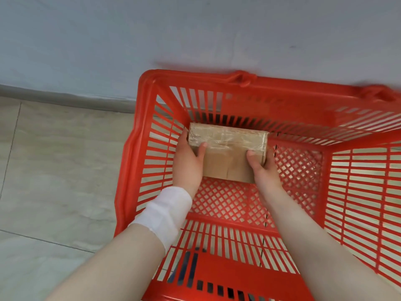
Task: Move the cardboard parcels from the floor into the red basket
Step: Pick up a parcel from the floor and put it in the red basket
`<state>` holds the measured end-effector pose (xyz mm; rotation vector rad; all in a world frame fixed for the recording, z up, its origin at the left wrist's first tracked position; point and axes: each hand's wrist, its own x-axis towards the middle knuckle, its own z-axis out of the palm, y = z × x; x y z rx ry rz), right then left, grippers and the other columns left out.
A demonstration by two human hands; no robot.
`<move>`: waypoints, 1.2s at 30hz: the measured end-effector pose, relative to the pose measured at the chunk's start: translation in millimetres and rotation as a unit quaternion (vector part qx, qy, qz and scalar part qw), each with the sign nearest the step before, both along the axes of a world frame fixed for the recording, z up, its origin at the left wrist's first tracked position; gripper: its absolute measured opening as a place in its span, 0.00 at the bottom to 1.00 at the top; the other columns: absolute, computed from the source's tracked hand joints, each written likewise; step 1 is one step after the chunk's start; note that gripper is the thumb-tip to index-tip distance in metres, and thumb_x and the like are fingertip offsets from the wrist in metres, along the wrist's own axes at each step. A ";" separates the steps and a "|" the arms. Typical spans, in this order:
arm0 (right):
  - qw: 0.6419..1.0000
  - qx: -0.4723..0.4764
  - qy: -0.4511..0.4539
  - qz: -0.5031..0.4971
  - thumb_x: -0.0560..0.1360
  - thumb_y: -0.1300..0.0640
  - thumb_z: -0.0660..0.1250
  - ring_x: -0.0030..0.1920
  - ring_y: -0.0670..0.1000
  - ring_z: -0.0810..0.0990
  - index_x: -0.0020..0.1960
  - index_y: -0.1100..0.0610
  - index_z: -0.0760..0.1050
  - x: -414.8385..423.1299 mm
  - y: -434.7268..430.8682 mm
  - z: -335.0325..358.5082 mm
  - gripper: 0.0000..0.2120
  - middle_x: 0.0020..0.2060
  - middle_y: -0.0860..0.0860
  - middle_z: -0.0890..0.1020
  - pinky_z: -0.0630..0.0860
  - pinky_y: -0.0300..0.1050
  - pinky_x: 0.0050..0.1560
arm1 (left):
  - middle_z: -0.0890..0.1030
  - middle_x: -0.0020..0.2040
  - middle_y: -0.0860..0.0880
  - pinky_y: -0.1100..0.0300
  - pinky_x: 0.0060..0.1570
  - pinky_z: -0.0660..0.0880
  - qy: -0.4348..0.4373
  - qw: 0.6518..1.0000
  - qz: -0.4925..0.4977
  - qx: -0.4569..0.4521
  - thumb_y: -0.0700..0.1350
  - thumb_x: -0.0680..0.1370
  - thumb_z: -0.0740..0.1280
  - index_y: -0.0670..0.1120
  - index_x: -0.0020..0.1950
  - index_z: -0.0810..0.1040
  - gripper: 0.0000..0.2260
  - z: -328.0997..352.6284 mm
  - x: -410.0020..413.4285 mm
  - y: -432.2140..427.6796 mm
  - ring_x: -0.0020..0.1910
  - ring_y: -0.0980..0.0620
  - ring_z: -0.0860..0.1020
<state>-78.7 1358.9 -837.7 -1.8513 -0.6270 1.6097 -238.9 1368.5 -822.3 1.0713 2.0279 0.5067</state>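
- Head view: a cardboard parcel (225, 153), taped across its top, is inside the red basket (131, 170), toward the basket's 11 o'clock corner.
- The left hand (188, 164) grips the parcel's 9 o'clock end, thumb on top and fingers curled round the side.
- The right hand (263, 170) grips its 3 o'clock end the same way.
- The parcel may rest on the mesh bottom or hang just above it; that is unclear.
- A white wrap (165, 213) circles the left wrist.
- Tiled floor (65, 170) lies at the basket's 9 o'clock, a wall (130, 40) at 12.

Pale grey-blue wall (130, 40) across the top, grey skirting strip (65, 98) along its foot, beige floor tiles (54, 170) with thin dark joints at left.
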 end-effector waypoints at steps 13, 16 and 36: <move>0.995 0.031 -0.061 0.067 0.76 0.53 0.64 0.59 0.47 0.75 0.72 0.55 0.60 -3.3 -1.0 -2.8 0.26 0.59 0.47 0.74 0.72 0.23 0.50 | 0.56 0.77 0.44 0.65 0.72 0.48 0.072 0.995 -0.047 0.043 0.47 0.79 0.61 0.43 0.77 0.52 0.30 -8.2 5.9 -13.7 0.77 0.49 0.55; 0.994 -0.018 -0.075 0.084 0.74 0.47 0.65 0.71 0.52 0.67 0.76 0.56 0.48 1.4 2.7 8.2 0.39 0.72 0.52 0.66 0.66 0.43 0.69 | 0.57 0.77 0.44 0.63 0.73 0.50 0.065 0.996 -0.029 0.046 0.47 0.79 0.61 0.43 0.77 0.52 0.29 7.2 10.9 -10.7 0.77 0.49 0.55; 0.999 -0.017 -0.041 -0.029 0.73 0.52 0.68 0.68 0.50 0.71 0.72 0.58 0.63 13.5 -128.0 502.9 0.30 0.69 0.56 0.71 0.65 0.44 0.70 | 0.74 0.66 0.43 0.56 0.68 0.68 -0.247 0.949 0.159 -0.115 0.47 0.81 0.58 0.40 0.68 0.68 0.18 468.4 42.4 -142.0 0.65 0.47 0.74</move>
